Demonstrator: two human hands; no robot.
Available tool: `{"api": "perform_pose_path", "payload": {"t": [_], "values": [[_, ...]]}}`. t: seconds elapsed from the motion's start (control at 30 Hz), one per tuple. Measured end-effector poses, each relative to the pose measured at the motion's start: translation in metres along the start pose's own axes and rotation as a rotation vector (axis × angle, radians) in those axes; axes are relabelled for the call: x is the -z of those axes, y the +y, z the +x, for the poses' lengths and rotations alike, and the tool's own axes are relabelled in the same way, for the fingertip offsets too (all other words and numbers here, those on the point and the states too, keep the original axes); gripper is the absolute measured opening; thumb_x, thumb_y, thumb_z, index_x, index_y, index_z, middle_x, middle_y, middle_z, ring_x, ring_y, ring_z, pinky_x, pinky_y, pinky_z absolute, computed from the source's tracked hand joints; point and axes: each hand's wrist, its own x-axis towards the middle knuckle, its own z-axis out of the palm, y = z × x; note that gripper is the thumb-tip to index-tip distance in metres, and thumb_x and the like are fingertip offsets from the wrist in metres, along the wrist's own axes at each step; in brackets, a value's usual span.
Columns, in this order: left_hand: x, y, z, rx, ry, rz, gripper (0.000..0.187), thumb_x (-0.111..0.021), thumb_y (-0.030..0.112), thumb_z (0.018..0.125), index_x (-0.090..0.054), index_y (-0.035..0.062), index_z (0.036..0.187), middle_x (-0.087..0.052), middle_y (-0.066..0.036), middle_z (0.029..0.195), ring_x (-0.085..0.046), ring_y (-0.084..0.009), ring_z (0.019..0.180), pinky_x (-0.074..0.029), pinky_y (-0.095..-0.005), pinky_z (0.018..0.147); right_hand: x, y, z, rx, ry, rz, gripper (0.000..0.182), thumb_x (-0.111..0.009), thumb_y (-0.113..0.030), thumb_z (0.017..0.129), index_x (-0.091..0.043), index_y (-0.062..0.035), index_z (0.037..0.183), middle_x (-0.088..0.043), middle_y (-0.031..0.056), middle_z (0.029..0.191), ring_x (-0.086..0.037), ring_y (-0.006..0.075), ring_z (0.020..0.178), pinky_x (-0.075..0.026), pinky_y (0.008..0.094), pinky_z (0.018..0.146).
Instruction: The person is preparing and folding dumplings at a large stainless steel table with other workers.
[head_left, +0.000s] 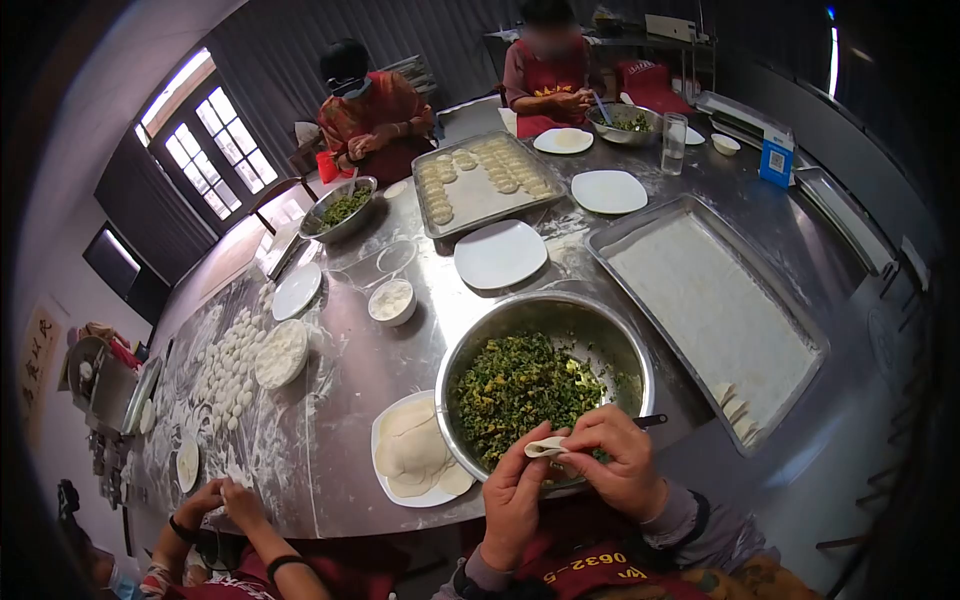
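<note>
Steel worktop, dusted with flour and crowded with bowls, plates and trays. At the lower centre of the frame, a pale folded piece of dough is pinched between the left hand and the right hand, thumbs and fingertips on its edges. It sits above the near side of a wide metal bowl of chopped green filling. Its fold appears to gape toward the viewer, though it is too small to tell how much filling, if any, is inside.

Pressed too hard, the thin dough could tear at the fingertips; a scrap of greens on the edge could keep the seam from sticking; a loose pinch could drop it into the bowl. A dark handle juts out beside the right hand, where a sleeve could knock it. Left of the bowl, flat dough rounds overlap on a white plate and could cling together. At right, shaped pieces lean close together in a tray and could stick where they touch.
</note>
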Motion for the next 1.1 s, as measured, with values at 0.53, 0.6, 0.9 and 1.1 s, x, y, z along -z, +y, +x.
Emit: {"api": "perform_pose_path", "payload": {"t": [0.53, 0.6, 0.9, 1.1], "values": [[0.009, -0.014, -0.002, -0.061, -0.117, 0.125, 0.041, -0.049, -0.004, 0.088, -0.046, 0.0004, 0.129, -0.052, -0.012, 0.124, -0.051, -0.0159, 0.112, -0.041, -0.0269, 0.094, -0.005, 0.003, -0.002, -0.114, -0.059, 0.054, 0.019, -0.07, 0.002, 0.072, -0.061, -0.0038, 0.088, -0.054, 0.0085, 0.088, -0.056, 0.0167, 0.07, -0.044, 0.0253, 0.056], [0.004, -0.011, -0.001, -0.096, -0.098, 0.133, 0.041, -0.047, -0.004, 0.089, -0.045, 0.0004, 0.129, -0.052, -0.012, 0.124, -0.051, -0.0164, 0.112, -0.041, -0.0272, 0.094, -0.004, -0.003, 0.001, -0.184, -0.066, 0.062, 0.02, -0.07, 0.002, 0.072, -0.062, -0.0037, 0.089, -0.054, 0.0087, 0.089, -0.056, 0.0164, 0.07, -0.045, 0.0249, 0.056], [0.001, -0.01, -0.003, -0.129, -0.016, 0.057, 0.043, -0.042, -0.004, 0.091, -0.039, 0.001, 0.134, -0.053, -0.014, 0.124, -0.052, -0.0176, 0.111, -0.042, -0.0268, 0.093, -0.009, 0.001, -0.004, -0.04, -0.041, 0.039, 0.019, -0.07, 0.003, 0.072, -0.061, -0.0021, 0.088, -0.055, 0.0102, 0.091, -0.059, 0.0178, 0.075, -0.049, 0.0264, 0.06], [0.006, -0.01, -0.005, -0.056, -0.045, 0.228, 0.039, -0.045, 0.0, 0.091, -0.045, 0.0, 0.13, -0.055, -0.012, 0.122, -0.053, -0.0143, 0.109, -0.042, -0.0246, 0.091, -0.011, 0.004, -0.005, -0.041, -0.054, -0.007, 0.017, -0.071, 0.002, 0.071, -0.061, -0.0022, 0.085, -0.055, 0.0114, 0.091, -0.059, 0.0186, 0.07, -0.048, 0.027, 0.057]]}}
